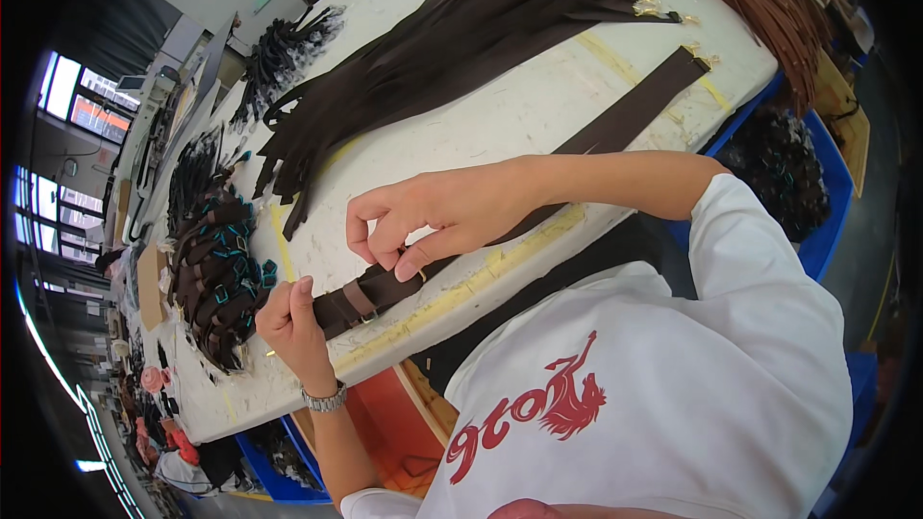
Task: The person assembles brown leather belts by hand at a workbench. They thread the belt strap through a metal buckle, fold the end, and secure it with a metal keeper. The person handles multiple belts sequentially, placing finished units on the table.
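A long dark brown strap (630, 113) lies along the table's near edge, its far end carrying gold-coloured metal hardware (707, 59). My left hand (294, 329), with a metal band on its wrist, is closed around the strap's near-left end, thumb up. A lighter brown loop (357, 299) with a small metal piece sits across the strap just right of that hand. Over the strap, further right, my right hand (437, 216) is closed with thumb and fingers bent toward the strap. A small gold-coloured bit shows by its thumb; the fingertips' hold is partly hidden.
A large pile of dark brown straps (452, 58) with gold hardware covers the table's far side. Bundled dark straps with teal-edged metal pieces (223, 274) lie at the left. Reddish-brown straps (760, 0) hang at the far right, above a blue bin (835, 173).
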`<state>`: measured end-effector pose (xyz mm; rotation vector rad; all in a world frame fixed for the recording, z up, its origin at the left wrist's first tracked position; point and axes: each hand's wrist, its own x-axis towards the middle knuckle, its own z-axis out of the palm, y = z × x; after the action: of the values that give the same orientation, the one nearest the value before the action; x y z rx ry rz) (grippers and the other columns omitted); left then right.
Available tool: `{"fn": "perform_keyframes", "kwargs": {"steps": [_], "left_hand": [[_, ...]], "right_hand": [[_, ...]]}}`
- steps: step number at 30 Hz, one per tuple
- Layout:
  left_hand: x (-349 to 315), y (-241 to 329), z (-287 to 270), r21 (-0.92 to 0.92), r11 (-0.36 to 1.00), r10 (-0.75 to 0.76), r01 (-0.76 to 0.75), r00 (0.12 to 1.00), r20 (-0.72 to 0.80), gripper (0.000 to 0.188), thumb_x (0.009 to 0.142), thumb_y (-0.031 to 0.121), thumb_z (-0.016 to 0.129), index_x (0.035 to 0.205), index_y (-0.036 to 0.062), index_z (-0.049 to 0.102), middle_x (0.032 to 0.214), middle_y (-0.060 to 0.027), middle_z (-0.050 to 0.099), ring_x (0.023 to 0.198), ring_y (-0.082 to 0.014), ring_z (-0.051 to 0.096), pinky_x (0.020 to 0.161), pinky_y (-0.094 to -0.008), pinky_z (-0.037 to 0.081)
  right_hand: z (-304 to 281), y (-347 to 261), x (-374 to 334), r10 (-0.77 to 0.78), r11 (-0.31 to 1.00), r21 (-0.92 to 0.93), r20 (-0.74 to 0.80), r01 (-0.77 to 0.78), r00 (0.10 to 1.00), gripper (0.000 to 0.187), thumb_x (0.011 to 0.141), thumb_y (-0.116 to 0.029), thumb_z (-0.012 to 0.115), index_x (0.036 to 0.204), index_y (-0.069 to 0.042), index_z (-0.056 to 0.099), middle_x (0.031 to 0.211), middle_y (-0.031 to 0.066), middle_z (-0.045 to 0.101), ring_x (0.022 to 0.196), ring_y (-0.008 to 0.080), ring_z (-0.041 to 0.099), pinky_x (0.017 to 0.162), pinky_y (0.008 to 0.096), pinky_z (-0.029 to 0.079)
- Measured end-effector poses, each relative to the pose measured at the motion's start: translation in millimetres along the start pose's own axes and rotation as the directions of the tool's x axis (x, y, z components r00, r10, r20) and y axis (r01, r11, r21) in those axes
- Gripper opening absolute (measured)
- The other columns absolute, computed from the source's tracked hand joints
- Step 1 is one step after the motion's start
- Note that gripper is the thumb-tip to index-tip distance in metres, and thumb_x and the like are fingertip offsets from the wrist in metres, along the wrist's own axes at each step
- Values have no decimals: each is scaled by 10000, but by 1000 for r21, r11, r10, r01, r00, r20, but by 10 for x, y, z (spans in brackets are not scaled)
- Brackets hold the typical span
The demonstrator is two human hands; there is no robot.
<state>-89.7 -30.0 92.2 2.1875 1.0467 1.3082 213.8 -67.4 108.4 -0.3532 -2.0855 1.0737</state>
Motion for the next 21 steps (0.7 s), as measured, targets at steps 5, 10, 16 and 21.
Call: {"fn": "perform_keyframes", "kwargs": {"steps": [5, 10, 16, 21], "left_hand": [[-30, -97, -23, -125, 990, -32, 63, 972, 234, 371, 1049, 136, 687, 766, -18, 504, 669, 11, 465, 617, -69, 381, 574, -256, 273], [5, 288, -40, -174, 857, -240, 485, 674, 698, 145, 974, 74, 679, 879, -36, 687, 734, -37, 673, 609, -93, 604, 589, -248, 487], [298, 302, -192, -300, 770, -266, 562, 712, 649, 242, 982, 180, 703, 898, -44, 668, 709, -41, 632, 552, -74, 530, 518, -230, 409], [249, 224, -425, -439, 655, -107, 615, 650, 752, 455, 968, 373, 777, 969, -76, 699, 663, -14, 587, 486, -59, 461, 490, -235, 345]], "right_hand": [[38, 63, -35, 40, 990, -134, -3, -40, 999, 99, 1014, -89, 644, 1003, 5, 612, 1217, 112, 539, 1039, 251, 600, 919, 384, 500], [69, 68, 75, 209, 977, 47, -35, -207, 977, 201, 1066, -197, 623, 1181, -35, 591, 1223, 67, 577, 998, 192, 614, 909, 369, 501], [71, 165, 127, 413, 667, 632, 128, -395, 902, 445, 1121, -423, 531, 1201, -2, 652, 969, 64, 699, 758, 123, 631, 745, 270, 516], [-117, 11, 169, 557, 526, 643, 234, -556, 797, 333, 1062, -307, 659, 1024, 21, 694, 606, -70, 459, 494, 27, 329, 467, 239, 253]]}}
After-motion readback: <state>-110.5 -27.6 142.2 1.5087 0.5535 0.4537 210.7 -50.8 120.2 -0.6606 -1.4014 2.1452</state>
